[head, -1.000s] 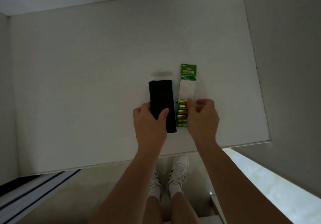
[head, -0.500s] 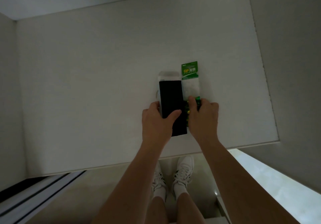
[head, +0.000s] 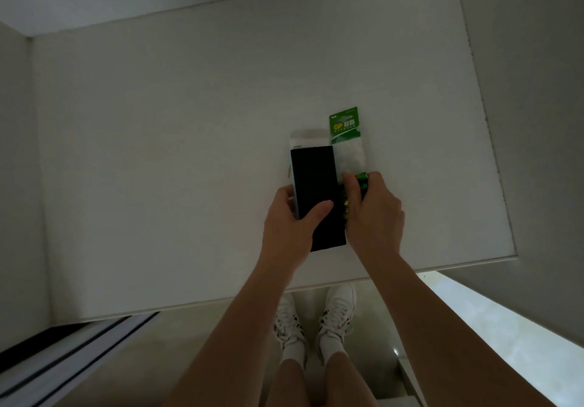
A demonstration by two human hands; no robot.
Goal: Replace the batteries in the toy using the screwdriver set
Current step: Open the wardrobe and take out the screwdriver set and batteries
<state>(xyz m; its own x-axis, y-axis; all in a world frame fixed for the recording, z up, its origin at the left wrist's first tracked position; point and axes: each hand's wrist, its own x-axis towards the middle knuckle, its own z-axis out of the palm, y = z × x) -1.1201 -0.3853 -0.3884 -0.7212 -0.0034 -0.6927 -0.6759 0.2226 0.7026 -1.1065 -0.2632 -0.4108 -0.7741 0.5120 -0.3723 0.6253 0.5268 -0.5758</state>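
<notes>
White tabletop [head: 158, 153] fills most of the head view, seen from above, with its near edge running just beyond the person's feet. Two things lie on it side by side, right of the middle and close to that near edge.

One is a flat black case [head: 316, 182], long and narrow, its length pointing away from the person. A clear plastic sleeve [head: 308, 137] sticks out from under its far end. The left hand [head: 290, 226] grips the case at its near half: the thumb lies across the black top, and the fingers wrap the left edge.

Just right of the case, touching or nearly touching it, lies a battery pack [head: 345, 125] with a green card at its far end and a clear pouch below that. The right hand [head: 376, 217] covers the pack's near end, fingers curled over the green and gold batteries [head: 362, 177], a few of which peek out past the fingertips.

Both hands sit close together, with only the case's right edge between them. White shoes [head: 338, 315] stand on the floor below the table edge.
</notes>
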